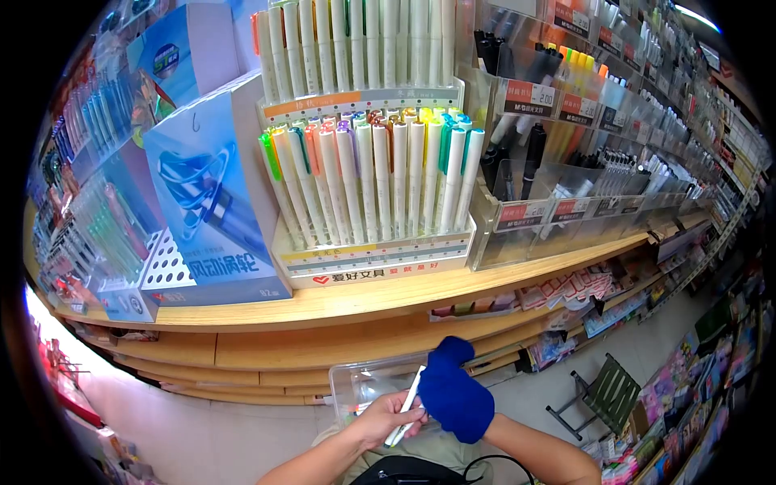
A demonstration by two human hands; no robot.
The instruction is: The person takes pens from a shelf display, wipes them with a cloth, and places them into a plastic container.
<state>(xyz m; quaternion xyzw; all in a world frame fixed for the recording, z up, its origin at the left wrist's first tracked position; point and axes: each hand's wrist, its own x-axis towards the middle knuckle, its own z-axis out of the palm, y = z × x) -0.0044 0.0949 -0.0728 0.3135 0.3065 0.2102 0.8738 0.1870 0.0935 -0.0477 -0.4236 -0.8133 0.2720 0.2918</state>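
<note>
Low in the middle of the head view, my left hand [386, 420] is closed around a slim white marker pen [414, 390], which it holds at a slant. A dark blue cloth [457, 396], shaped like a mitt, covers my right hand, so the fingers under it are hidden. The cloth lies against the marker's right side. Just beyond my hands, a clear plastic box [356, 378] sits in front of the shelves. What it holds is mostly hidden by my left hand.
A display rack [368, 271] of similar white markers with coloured caps stands on the wooden shelf [364, 305]. To its left is a blue pen display box [206, 178], to its right clear pen trays [558, 190] with price tags. A folding stool [610, 394] stands at right.
</note>
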